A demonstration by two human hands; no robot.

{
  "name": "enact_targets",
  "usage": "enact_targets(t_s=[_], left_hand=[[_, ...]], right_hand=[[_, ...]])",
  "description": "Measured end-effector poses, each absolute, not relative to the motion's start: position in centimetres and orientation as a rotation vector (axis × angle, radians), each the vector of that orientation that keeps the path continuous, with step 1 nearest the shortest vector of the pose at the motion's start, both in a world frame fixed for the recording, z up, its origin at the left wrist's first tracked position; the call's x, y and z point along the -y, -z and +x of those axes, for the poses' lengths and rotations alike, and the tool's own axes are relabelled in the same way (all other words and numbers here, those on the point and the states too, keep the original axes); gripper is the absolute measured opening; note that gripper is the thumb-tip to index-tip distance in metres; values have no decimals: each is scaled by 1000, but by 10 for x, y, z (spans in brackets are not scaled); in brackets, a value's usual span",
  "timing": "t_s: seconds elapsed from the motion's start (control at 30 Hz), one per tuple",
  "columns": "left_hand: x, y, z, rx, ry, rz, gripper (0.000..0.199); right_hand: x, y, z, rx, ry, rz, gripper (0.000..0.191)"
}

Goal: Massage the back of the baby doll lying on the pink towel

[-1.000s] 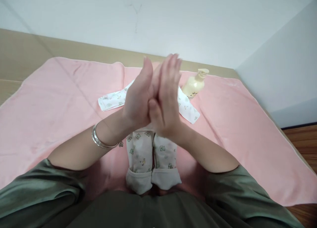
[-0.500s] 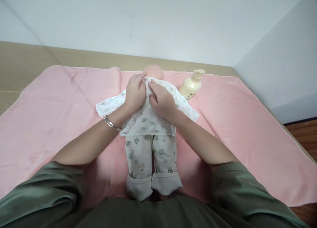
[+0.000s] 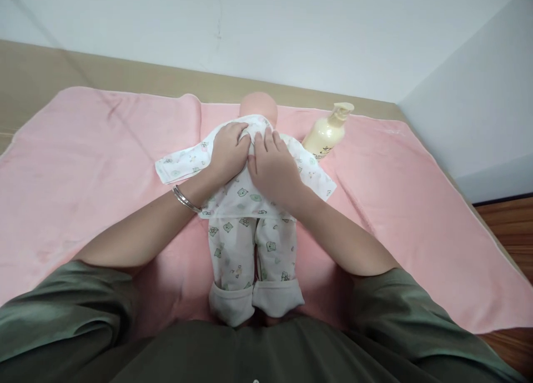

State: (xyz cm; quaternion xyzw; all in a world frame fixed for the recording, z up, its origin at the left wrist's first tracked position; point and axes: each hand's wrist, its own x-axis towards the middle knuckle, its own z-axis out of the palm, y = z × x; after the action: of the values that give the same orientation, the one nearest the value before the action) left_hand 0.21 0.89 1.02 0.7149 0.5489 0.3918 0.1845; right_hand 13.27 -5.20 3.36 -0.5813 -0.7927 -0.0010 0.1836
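Pink blanket (image 3: 416, 216) lies beneath a dressed doll (image 3: 252, 210), whose smooth head (image 3: 259, 103) points away from the person. Side by side, the left hand (image 3: 230, 152) and right hand (image 3: 275, 165) rest on the upper part of its white shirt (image 3: 233, 197), each grip flat and unclenched, fingers slightly bent. Small green cartoon animals are printed on the shirt and trousers (image 3: 233, 252). Just beside the sleeve nearer the right hand is a cream pump bottle (image 3: 325, 136); its label carries dark lettering, too small to read.
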Motion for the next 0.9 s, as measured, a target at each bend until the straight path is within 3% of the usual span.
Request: enact_targets(t_s=[0.23, 0.33, 0.47, 0.7, 0.9], left_hand=[[-7, -7, 0, -1494, -1103, 2096, 53], [-5, -6, 0, -1503, -1123, 2057, 57], [-2, -5, 0, -1502, -1152, 1994, 55], [6, -5, 0, -1484, -1176, 1997, 57], [7, 0, 0, -1485, -1230, 1970, 54]], right_hand=[[13, -36, 157, 2271, -259, -1596, 62], [29, -36, 150, 2179, -185, -1730, 67], [53, -31, 136, 2273, -44, -1568, 59], [8, -31, 163, 2199, -348, -1524, 61], [56, -33, 137, 2208, -145, -1684, 65]])
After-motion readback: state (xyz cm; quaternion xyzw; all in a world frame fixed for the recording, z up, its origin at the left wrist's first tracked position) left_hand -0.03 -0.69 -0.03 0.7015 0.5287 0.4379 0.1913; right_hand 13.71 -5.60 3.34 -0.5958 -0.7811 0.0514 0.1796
